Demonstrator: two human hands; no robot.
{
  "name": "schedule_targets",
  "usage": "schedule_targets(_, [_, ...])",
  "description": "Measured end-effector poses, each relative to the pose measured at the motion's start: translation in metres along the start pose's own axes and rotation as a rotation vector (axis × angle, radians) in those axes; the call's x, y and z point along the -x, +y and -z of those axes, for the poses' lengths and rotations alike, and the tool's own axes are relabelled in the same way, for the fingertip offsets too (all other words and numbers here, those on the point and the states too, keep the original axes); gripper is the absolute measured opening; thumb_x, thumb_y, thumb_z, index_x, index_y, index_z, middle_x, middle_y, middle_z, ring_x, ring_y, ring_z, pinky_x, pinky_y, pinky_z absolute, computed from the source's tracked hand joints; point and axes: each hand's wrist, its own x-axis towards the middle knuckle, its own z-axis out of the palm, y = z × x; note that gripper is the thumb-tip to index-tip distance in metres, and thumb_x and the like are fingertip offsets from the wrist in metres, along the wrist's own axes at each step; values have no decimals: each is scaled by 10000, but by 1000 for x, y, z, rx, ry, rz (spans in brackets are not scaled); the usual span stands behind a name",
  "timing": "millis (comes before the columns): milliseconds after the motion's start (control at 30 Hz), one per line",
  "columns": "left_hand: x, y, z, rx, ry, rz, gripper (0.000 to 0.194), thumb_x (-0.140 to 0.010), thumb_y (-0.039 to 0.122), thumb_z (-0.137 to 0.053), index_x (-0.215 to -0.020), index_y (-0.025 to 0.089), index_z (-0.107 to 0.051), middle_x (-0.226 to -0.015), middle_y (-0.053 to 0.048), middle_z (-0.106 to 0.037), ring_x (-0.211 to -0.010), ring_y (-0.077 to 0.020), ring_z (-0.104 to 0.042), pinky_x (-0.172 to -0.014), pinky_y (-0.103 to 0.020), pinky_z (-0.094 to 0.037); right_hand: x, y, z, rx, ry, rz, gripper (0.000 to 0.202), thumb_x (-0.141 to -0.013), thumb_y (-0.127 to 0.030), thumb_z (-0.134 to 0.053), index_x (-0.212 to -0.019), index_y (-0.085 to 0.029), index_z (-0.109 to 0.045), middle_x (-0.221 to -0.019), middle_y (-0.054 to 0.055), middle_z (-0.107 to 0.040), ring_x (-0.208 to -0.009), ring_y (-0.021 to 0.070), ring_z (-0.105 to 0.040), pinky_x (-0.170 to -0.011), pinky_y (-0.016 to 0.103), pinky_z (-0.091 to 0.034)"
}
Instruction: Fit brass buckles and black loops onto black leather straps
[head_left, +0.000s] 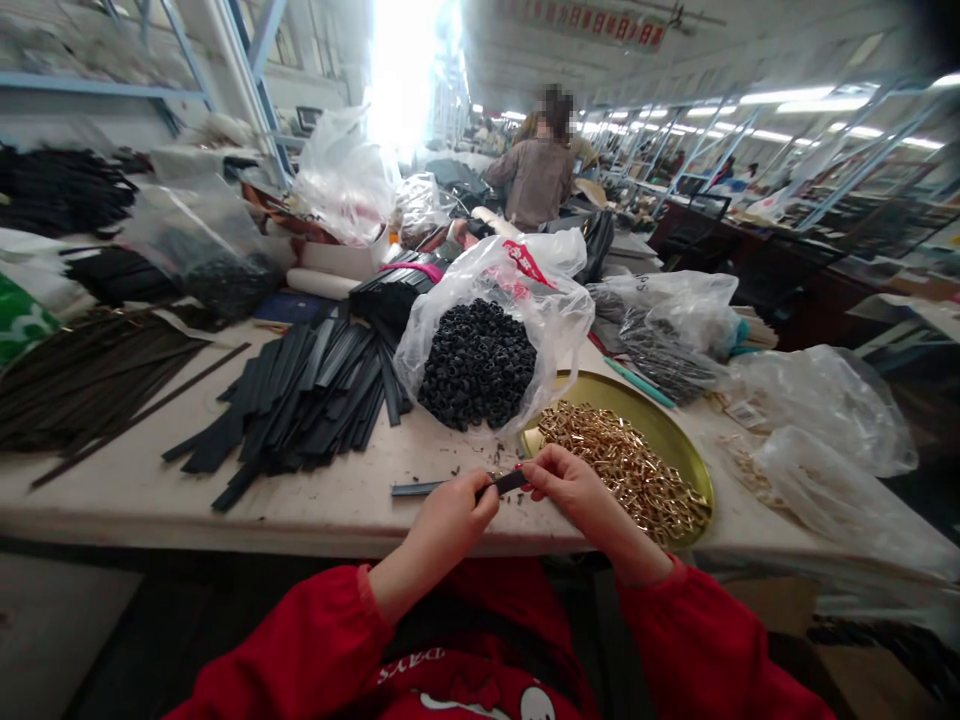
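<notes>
My left hand (452, 518) is closed around a flat black strap (512, 481), whose other end sticks out to the left of the hand above the table. My right hand (576, 492) pinches the strap's right end between thumb and fingertips; whether a small part sits there too is hidden. Just right of it, a round gold tray (694, 470) holds a heap of small gold metal clasps (637, 475). Beyond my hands stands an open clear plastic bag (559, 310) full of small black loops (478, 365). A pile of similar black straps (300, 390) lies to the left.
Long dark brown strips (97, 375) lie at the far left. A teal pen-like tool (637, 382) rests behind the tray. Crumpled plastic bags (825, 410) cover the table's right side. Dark scraps dot the tabletop (322, 510). A person (541, 170) is farther back, facing away.
</notes>
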Motion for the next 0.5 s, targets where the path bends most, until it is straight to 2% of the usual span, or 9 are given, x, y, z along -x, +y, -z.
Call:
schedule_targets(167, [13,-8,8,38,0,62,227,-810,260,-393,-677,181,-559,-573,22,-520,-542,-118,-458,-511,-227,-244,4,4,-18,-236,-86,-116,338,-660,-450,-681,-685,-178,-484,-562,-30,-591,-531,98,-549,-502,215,-430])
schedule_targets(367, [15,-9,9,177,-24,21,251,-843,315,-372,-730,173,-545,-630,19,-531,-599,-123,-481,-539,-215,-292,1,12,-35,-361,96,-45,373,-608,-394,-739,-790,-200,-477,-582,-64,-588,-488,86,-554,-478,204,-432])
schedule_targets(500, [15,-13,11,228,-92,-3,257,-853,346,-379,-779,173,-554,-657,21,-544,-609,-123,-482,-557,-213,-312,1,15,-35,-404,132,-78,368,-627,-379,-728,-863,-206,-504,-679,-36,-635,-493,82,-558,-491,213,-442])
